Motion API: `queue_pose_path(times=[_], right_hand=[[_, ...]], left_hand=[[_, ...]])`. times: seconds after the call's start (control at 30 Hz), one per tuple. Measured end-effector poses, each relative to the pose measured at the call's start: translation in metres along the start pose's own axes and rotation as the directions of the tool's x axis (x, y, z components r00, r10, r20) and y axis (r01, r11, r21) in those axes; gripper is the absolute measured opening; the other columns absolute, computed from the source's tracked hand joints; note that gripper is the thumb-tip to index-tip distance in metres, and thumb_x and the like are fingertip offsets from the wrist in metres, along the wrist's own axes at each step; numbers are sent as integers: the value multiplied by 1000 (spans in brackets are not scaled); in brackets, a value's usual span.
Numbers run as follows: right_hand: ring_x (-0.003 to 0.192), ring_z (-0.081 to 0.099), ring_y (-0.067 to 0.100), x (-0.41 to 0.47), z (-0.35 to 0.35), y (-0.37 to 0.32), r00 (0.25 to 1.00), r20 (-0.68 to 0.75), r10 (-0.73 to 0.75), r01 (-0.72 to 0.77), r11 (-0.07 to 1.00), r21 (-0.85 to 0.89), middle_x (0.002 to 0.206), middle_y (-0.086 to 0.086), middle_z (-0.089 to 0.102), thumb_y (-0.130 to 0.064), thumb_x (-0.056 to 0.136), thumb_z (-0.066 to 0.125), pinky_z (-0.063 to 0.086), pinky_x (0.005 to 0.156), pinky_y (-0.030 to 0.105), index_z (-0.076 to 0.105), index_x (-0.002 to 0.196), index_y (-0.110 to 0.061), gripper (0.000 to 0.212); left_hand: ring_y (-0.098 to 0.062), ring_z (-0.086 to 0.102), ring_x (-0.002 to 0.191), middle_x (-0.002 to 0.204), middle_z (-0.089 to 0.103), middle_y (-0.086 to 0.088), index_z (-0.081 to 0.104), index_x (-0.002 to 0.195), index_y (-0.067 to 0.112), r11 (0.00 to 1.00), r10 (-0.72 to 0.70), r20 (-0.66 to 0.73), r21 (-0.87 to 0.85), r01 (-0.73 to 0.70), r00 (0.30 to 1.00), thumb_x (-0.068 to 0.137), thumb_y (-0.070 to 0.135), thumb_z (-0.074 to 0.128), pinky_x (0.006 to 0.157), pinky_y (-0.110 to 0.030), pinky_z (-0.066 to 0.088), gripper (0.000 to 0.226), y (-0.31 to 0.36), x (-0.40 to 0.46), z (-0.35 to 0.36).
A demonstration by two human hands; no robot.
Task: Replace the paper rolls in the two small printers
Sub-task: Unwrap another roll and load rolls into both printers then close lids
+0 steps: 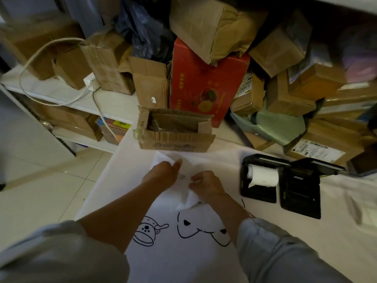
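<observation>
At the left of the frame a white cable (26, 64) loops over a shelf (61, 92) of brown boxes. In the centre, an open cardboard box (175, 133) sits on the white table (306, 231). Just below it, both forearms reach forward from rolled grey sleeves. The left hand (163, 173) and the right hand (206, 183) meet over a crumpled white paper (187, 198), fingers curled and pinching it between them; what it wraps is unclear. To the right, two black printers lie side by side with lids open: the left printer (259, 178) holds a white paper roll (263, 175), the right printer (302, 188) shows a dark bay.
</observation>
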State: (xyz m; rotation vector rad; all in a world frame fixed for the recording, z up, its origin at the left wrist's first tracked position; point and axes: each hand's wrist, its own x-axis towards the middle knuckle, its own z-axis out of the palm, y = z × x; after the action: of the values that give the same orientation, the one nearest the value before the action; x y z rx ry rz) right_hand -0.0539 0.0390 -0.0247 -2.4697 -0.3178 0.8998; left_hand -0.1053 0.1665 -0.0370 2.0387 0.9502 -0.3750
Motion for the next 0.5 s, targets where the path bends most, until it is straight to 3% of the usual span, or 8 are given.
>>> queue_pose_path(times=[0.1, 0.2, 0.23, 0.3, 0.37, 0.4, 0.5], right_hand=[[90, 63, 21, -10, -5, 2, 991, 130, 11, -10, 1000, -6, 99, 6, 70, -19, 80, 69, 52, 84, 30, 73, 95, -13, 17], [78, 59, 14, -17, -5, 5, 984, 176, -33, 32, 999, 12, 75, -2, 63, -25, 75, 74, 50, 78, 28, 69, 74, -19, 9], [75, 58, 14, -20, -4, 5, 982, 180, -49, 41, 998, 48, 70, -4, 59, -32, 73, 77, 48, 76, 28, 63, 68, -21, 18], [80, 60, 17, -24, -3, 7, 986, 152, -69, 42, 983, 179, 80, -1, 63, -38, 74, 76, 49, 80, 29, 59, 78, -21, 25], [86, 63, 20, -26, -7, 7, 990, 77, -119, 102, 976, 193, 91, 3, 66, -26, 83, 69, 53, 84, 35, 59, 91, -22, 14], [80, 64, 20, -28, -9, 7, 991, 34, -133, 125, 976, 177, 86, 3, 67, -21, 85, 67, 56, 83, 38, 62, 87, -23, 6], [64, 68, 21, -37, -20, 4, 998, 0, -56, 55, 968, 246, 67, 6, 69, -23, 78, 76, 61, 68, 38, 65, 72, -21, 13]], left_hand=[[-23, 65, 82, 86, 70, -6, 66, 90, 13, 990, -61, -29, 123, 64, 998, 85, 72, 33, 84, -36, 52, 68, -1, -7, 0], [-20, 66, 74, 76, 69, -2, 66, 84, 12, 982, -104, 35, 165, 97, 994, 83, 52, 59, 78, -33, 53, 41, -2, -14, 0], [-21, 66, 75, 76, 68, -4, 64, 87, 10, 986, -104, 51, 138, 96, 993, 83, 42, 63, 77, -32, 54, 32, 0, -16, -1], [-20, 62, 72, 75, 62, -6, 59, 91, 5, 996, -86, 67, 17, 85, 994, 85, 24, 65, 70, -30, 52, 20, 9, -21, -3], [-15, 60, 68, 75, 60, -5, 58, 93, 4, 993, -74, 125, -84, 85, 989, 86, 16, 63, 68, -27, 52, 15, 22, -31, -9], [-15, 61, 71, 77, 62, -5, 57, 94, 5, 992, -68, 165, -93, 84, 984, 85, 15, 64, 72, -28, 53, 15, 29, -37, -13], [-20, 67, 84, 89, 68, -10, 60, 98, 4, 998, -34, 250, -47, 47, 968, 77, 16, 74, 81, -32, 57, 28, 43, -53, -25]])
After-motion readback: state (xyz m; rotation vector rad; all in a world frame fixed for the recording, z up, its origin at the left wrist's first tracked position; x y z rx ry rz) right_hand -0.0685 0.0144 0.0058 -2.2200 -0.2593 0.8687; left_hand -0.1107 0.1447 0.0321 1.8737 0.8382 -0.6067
